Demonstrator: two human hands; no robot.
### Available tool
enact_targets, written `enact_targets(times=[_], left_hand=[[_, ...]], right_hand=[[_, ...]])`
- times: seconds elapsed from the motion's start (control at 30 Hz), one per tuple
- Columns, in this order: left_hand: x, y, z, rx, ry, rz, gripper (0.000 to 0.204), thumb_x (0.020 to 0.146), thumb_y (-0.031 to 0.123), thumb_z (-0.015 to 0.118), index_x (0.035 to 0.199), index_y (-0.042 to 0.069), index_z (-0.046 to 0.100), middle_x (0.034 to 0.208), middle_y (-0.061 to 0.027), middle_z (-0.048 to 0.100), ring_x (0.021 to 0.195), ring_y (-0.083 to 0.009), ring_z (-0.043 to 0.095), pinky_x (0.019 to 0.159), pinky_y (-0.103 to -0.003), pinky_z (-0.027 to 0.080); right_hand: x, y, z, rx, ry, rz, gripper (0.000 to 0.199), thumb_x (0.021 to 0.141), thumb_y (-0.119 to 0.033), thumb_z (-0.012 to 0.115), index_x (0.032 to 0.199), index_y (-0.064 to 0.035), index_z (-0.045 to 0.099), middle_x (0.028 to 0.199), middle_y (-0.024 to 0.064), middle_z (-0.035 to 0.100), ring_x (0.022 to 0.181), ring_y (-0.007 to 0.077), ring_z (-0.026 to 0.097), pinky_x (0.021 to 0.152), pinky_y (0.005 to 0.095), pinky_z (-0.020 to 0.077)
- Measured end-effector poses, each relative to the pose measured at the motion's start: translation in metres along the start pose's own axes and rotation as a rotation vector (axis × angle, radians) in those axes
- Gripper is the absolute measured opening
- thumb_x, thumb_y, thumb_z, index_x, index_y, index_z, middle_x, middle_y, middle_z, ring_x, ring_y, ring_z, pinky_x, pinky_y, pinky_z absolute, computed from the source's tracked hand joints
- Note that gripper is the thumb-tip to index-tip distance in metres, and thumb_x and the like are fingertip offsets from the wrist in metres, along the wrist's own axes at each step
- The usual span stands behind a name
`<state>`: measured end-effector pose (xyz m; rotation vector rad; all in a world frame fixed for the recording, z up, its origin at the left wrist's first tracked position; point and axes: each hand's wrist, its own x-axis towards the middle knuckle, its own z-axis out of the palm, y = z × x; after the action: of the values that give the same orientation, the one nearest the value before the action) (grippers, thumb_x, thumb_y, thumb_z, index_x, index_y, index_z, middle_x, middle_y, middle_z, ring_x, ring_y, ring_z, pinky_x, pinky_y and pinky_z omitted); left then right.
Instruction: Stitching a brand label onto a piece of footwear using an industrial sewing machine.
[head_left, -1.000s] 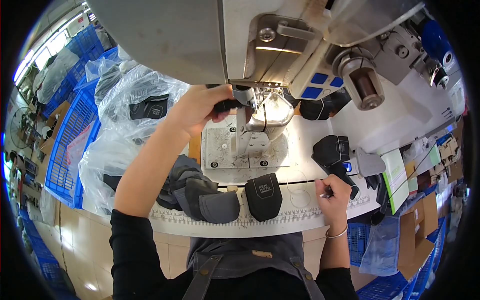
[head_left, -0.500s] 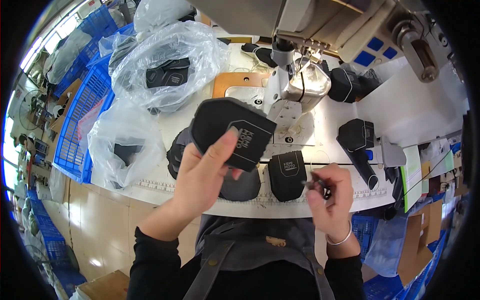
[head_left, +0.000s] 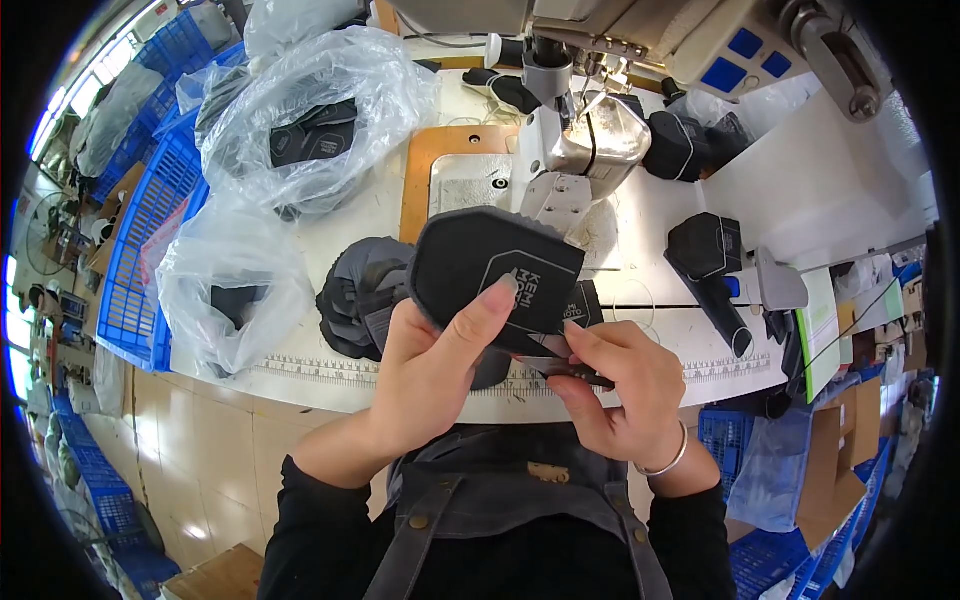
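My left hand (head_left: 432, 372) grips a black padded fabric piece (head_left: 470, 250) with a grey printed outline and lettering, thumb on its face. The piece is held tilted above the table's front edge. In my right hand (head_left: 625, 385) is a pair of small dark thread snips (head_left: 585, 376), brought to the lower edge of the piece; the blades are partly hidden. Another black piece (head_left: 586, 300) lies behind my right fingers, mostly covered. To the left of the held piece sits a pile of dark grey fabric pieces (head_left: 355, 295).
A sewing machine (head_left: 600, 140) with its lamp lit stands behind my hands. Clear plastic bags (head_left: 235, 285) with dark pieces lie at left, beside a blue crate (head_left: 150, 270). More black pieces (head_left: 705, 245) rest at right. A ruler strip (head_left: 300, 368) runs along the front edge.
My right hand has moved left and up with the snips to the lower edge of the held piece. My left hand has shifted slightly right with the piece.
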<state>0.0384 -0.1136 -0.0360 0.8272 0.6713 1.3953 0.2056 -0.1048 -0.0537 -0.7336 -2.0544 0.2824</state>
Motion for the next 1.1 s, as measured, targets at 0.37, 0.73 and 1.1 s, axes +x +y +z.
enact_targets(times=[0.37, 0.73, 1.1], left_hand=[[0.004, -0.002, -0.007, -0.088, 0.009, -0.066, 0.018, 0.088, 0.009, 0.049, 0.103, 0.001, 0.054, 0.1, -0.0068, 0.058, 0.092, -0.0106, 0.055, 0.078, -0.026, 0.045], [0.012, -0.006, -0.04, 0.201, -0.561, 0.449, 0.007, 0.065, 0.019, 0.07, 0.059, 0.017, 0.068, 0.128, -0.0247, 0.036, 0.128, -0.0355, 0.021, 0.104, -0.045, 0.014], [0.009, -0.003, -0.037, 0.327, -0.731, 0.378, 0.033, 0.065, 0.043, 0.056, 0.049, 0.015, 0.062, 0.13, -0.0285, 0.033, 0.13, -0.0392, 0.01, 0.103, -0.05, 0.005]], right_hand=[[-0.003, 0.011, -0.007, 0.038, -0.077, -0.164, 0.036, 0.062, -0.008, 0.073, 0.093, -0.0016, 0.057, 0.066, 0.0074, 0.056, 0.051, 0.0184, 0.054, 0.044, 0.0258, 0.0402], [-0.024, 0.014, -0.015, 0.742, -0.098, 0.597, 0.024, 0.08, -0.012, 0.06, 0.097, 0.0035, 0.052, 0.079, 0.0059, 0.06, 0.068, 0.0053, 0.052, 0.062, 0.0182, 0.041], [-0.002, 0.014, -0.017, 0.923, -0.213, 0.597, 0.024, 0.082, -0.013, 0.059, 0.098, 0.0031, 0.052, 0.088, 0.0084, 0.058, 0.082, 0.0104, 0.056, 0.072, 0.0229, 0.0446]])
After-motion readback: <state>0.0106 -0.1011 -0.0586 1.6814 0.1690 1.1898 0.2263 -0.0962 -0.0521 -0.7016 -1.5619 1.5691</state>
